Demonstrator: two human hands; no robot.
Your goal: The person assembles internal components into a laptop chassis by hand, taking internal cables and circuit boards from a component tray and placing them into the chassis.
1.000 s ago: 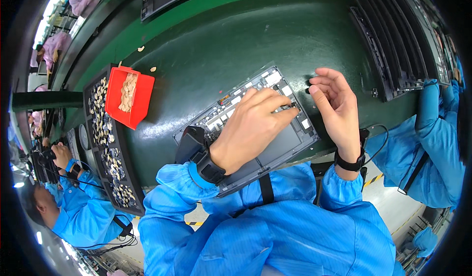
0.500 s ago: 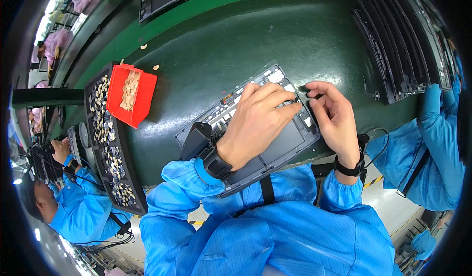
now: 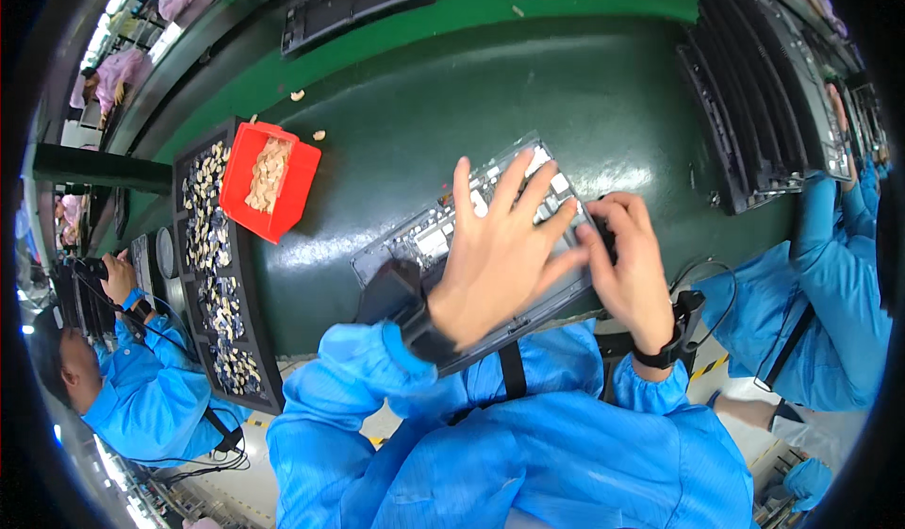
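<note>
An opened grey laptop chassis [image 3: 556, 293] lies tilted in front of me, with a circuit board and white parts along its far side. My left hand [image 3: 500, 256] is over its middle, palm down with fingers spread, and holds nothing. It hides much of the chassis's inside. At the chassis's right edge is my right hand [image 3: 627, 265], its thumb and fingers bent close together. Something small and dark shows between them, too hidden to name. Each wrist wears a black band.
A red bin [image 3: 300, 185] of small tan pieces sits on a black divided tray [image 3: 247, 274] of small parts at left. Dark panels [image 3: 754, 105] stand in a row at far right. More chassis [image 3: 363, 1] lie beyond. Co-workers in blue flank me.
My left hand has gone from bent fingers on the chassis to spread fingers over it. My right hand has moved nearer, down to the chassis's right edge. The whole view has shifted slightly.
</note>
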